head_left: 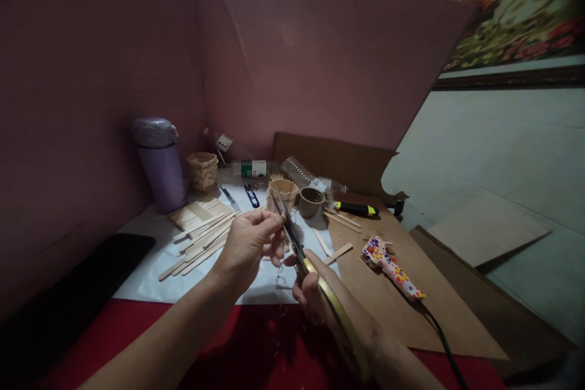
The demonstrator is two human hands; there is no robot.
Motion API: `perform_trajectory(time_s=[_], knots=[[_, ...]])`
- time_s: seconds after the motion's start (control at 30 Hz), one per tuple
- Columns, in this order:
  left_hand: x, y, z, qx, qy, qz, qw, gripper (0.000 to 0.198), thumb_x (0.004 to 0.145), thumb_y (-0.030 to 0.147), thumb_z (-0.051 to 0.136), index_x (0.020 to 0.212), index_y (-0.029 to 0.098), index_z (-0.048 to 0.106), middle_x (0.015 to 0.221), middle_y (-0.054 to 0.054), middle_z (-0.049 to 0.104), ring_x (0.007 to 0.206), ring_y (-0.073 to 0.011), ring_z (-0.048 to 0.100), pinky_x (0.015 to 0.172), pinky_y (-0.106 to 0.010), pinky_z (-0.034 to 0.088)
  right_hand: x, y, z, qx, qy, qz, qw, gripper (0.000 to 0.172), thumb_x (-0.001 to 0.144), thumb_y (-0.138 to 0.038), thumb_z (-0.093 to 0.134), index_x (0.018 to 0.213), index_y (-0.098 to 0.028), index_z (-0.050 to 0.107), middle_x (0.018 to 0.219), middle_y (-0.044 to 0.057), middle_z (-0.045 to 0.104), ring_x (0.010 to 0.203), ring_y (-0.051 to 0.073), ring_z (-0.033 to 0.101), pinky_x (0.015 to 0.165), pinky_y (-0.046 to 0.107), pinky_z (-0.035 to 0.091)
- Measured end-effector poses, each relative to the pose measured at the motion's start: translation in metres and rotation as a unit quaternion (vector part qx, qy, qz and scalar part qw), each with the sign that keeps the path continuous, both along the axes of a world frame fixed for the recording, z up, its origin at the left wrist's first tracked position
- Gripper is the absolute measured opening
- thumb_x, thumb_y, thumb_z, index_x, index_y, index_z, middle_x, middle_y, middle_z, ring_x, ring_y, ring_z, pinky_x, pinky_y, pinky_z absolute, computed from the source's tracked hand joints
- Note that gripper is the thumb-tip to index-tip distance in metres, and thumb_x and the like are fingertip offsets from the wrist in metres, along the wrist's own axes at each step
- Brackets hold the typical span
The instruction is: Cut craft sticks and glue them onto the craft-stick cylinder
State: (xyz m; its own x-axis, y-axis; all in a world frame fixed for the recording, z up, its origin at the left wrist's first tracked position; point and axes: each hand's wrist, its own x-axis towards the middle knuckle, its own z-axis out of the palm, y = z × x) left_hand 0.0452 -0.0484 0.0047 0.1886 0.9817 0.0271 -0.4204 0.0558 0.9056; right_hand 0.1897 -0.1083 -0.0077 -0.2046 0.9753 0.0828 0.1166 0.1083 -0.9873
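Observation:
My right hand (315, 295) grips a pair of gold-handled scissors (292, 237), blades pointing up and away. My left hand (251, 241) is pinched just left of the blades, its fingertips closed on something small that I cannot make out. Both hands hover over a white sheet (150, 268) on the table. Loose wooden craft sticks (201, 241) lie spread on that sheet to the left of my left hand.
A lilac flask (159, 164), two stick-built baskets (203, 172) (283, 192), a brown cup (311, 201), a blue snipper (251, 195), a yellow-black cutter (356, 209) and a patterned glue gun (390, 267) with its cord lie on brown cardboard (411, 317). Pink boards wall the back and left.

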Motion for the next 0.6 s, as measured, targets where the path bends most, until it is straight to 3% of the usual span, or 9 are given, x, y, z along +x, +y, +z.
perform_trajectory(time_s=[0.1, 0.27, 0.47, 0.6], knots=[[0.001, -0.001, 0.001, -0.001, 0.000, 0.005, 1.000, 0.023, 0.068, 0.026, 0.073, 0.059, 0.012, 0.057, 0.050, 0.001, 0.056, 0.034, -0.0087, 0.050, 0.030, -0.018, 0.038, 0.001, 0.001, -0.003, 0.010, -0.003, 0.020, 1.000, 0.050, 0.074, -0.066, 0.060, 0.093, -0.020, 0.056, 0.064, -0.003, 0.047, 0.055, 0.012, 0.041, 0.050, 0.026, 0.038], [0.001, 0.000, 0.003, -0.002, 0.012, 0.008, 1.000, 0.023, 0.067, 0.026, 0.072, 0.058, 0.012, 0.057, 0.050, 0.001, 0.056, 0.033, -0.0089, 0.050, 0.029, -0.019, 0.038, -0.001, 0.000, -0.007, 0.039, -0.022, -0.001, 0.999, 0.056, 0.075, -0.074, 0.055, 0.090, -0.020, 0.054, 0.069, -0.001, 0.048, 0.060, 0.013, 0.042, 0.050, 0.025, 0.037], [0.003, 0.003, 0.001, -0.008, 0.025, 0.000, 1.000, 0.022, 0.066, 0.025, 0.070, 0.055, 0.013, 0.055, 0.046, 0.001, 0.054, 0.032, -0.0098, 0.049, 0.028, -0.019, 0.037, -0.003, -0.002, -0.020, 0.022, -0.044, -0.016, 0.999, 0.061, 0.077, -0.079, 0.046, 0.090, -0.020, 0.051, 0.064, -0.005, 0.039, 0.052, 0.010, 0.033, 0.044, 0.022, 0.027], [0.005, 0.002, 0.000, -0.005, 0.012, 0.006, 1.000, 0.021, 0.064, 0.024, 0.070, 0.055, 0.013, 0.054, 0.047, 0.001, 0.055, 0.033, -0.0092, 0.049, 0.029, -0.020, 0.039, -0.005, -0.003, -0.019, 0.026, -0.053, -0.026, 0.998, 0.067, 0.072, -0.084, 0.046, 0.089, -0.019, 0.051, 0.068, -0.003, 0.043, 0.055, 0.011, 0.034, 0.046, 0.023, 0.028]])
